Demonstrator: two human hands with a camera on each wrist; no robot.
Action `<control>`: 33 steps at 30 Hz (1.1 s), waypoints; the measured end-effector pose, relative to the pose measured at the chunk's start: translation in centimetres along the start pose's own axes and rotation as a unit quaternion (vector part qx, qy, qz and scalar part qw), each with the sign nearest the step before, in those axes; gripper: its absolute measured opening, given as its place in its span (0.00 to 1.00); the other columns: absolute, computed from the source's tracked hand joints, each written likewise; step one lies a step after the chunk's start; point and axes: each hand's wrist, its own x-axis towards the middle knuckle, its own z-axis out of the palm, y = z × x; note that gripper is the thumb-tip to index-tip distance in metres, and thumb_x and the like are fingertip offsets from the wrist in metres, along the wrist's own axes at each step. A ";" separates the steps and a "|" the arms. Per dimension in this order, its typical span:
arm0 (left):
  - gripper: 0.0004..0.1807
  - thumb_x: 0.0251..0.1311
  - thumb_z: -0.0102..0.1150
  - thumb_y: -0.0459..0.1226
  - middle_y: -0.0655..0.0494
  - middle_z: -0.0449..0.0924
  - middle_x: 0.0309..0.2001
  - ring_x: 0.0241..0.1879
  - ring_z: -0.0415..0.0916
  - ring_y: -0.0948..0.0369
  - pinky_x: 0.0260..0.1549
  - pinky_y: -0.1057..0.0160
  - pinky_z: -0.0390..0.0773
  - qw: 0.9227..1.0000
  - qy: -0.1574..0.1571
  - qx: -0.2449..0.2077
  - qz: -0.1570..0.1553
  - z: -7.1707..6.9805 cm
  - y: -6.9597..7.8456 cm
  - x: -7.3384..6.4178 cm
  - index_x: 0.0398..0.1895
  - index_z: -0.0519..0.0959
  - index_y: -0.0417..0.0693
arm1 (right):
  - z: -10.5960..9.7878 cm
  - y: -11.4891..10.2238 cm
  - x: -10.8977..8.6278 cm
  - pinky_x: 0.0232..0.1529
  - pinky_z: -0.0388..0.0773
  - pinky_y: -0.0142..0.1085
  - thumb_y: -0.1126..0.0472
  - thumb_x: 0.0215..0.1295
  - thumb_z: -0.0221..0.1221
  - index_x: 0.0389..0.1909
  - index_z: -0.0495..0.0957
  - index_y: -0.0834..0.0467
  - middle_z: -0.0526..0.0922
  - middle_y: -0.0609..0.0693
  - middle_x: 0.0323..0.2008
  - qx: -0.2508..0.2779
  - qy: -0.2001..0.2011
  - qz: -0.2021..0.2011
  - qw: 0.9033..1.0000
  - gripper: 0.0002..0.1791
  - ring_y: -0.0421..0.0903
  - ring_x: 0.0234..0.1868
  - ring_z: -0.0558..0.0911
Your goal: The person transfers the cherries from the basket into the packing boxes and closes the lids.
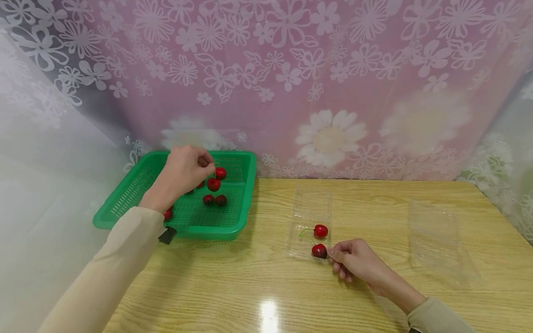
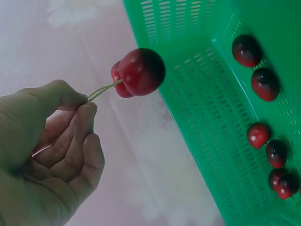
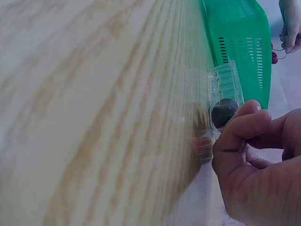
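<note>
Pinkish floral cloth (image 1: 250, 92) hangs behind a wood-grain counter (image 1: 233, 286), with paler patterned cloth at either side and a bright patch of light near the front edge. On the left of the counter is a green basket (image 1: 200, 231) with slotted walls. Several dark red cherries lie inside it, among them a pair side by side, a left cherry (image 1: 208, 200) and a right cherry (image 1: 220, 200); the left wrist view shows six in all.

Reaching over the basket, the left hand (image 1: 185, 169) pinches thin green stems between thumb and forefinger. From these hang two cherries, a lower one (image 1: 214, 184) and an upper one (image 1: 220, 173), close together and apart from those lying below.

Right of the basket, a clear box (image 1: 297, 240) lies with its lid folded back, away from the person. Two more cherries are in its near half: a stemmed cherry (image 1: 320, 231) and, nearer the person, a darker cherry (image 1: 319, 251). The right hand (image 1: 358, 261) pinches the box's near right corner, thumb and forefinger together, just beside the darker cherry. Farther right is a second clear box (image 1: 435, 236). Both forearms wear beige sleeves (image 1: 133, 236).
</note>
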 end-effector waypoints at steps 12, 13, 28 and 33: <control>0.10 0.67 0.58 0.34 0.49 0.90 0.36 0.35 0.86 0.57 0.38 0.55 0.85 0.999 0.046 -0.008 0.022 1.5 0.8 -1.0 0.41 0.88 0.43 | -0.1 0.2 0.1 0.21 0.73 0.30 0.57 0.80 0.52 0.34 0.76 0.64 0.78 0.47 0.23 -0.001 0.001 0.002 1.000 0.15 0.39 0.22 0.74; 0.10 0.67 0.57 0.34 0.50 0.90 0.35 0.34 0.86 0.57 0.36 0.56 0.84 0.998 0.053 -0.009 0.022 1.7 0.8 -1.2 0.40 0.88 0.44 | -0.1 0.2 0.1 0.21 0.73 0.30 0.57 0.80 0.52 0.34 0.76 0.64 0.78 0.47 0.23 -0.001 0.001 0.002 1.000 0.15 0.39 0.22 0.74; 0.07 0.62 0.60 0.35 0.54 0.89 0.30 0.31 0.86 0.61 0.30 0.60 0.83 0.996 0.083 -0.037 0.019 2.6 1.4 -2.0 0.33 0.87 0.49 | -0.1 0.1 0.1 0.21 0.73 0.30 0.58 0.79 0.53 0.34 0.76 0.63 0.78 0.47 0.22 -0.002 0.001 0.002 1.000 0.15 0.39 0.21 0.74; 0.06 0.61 0.61 0.35 0.55 0.90 0.30 0.30 0.86 0.62 0.31 0.60 0.83 0.995 0.082 -0.057 0.009 2.8 1.7 -2.3 0.32 0.87 0.51 | 0.0 0.0 0.0 0.21 0.72 0.29 0.58 0.79 0.52 0.34 0.76 0.64 0.78 0.47 0.22 -0.001 -0.001 0.001 1.000 0.15 0.39 0.21 0.74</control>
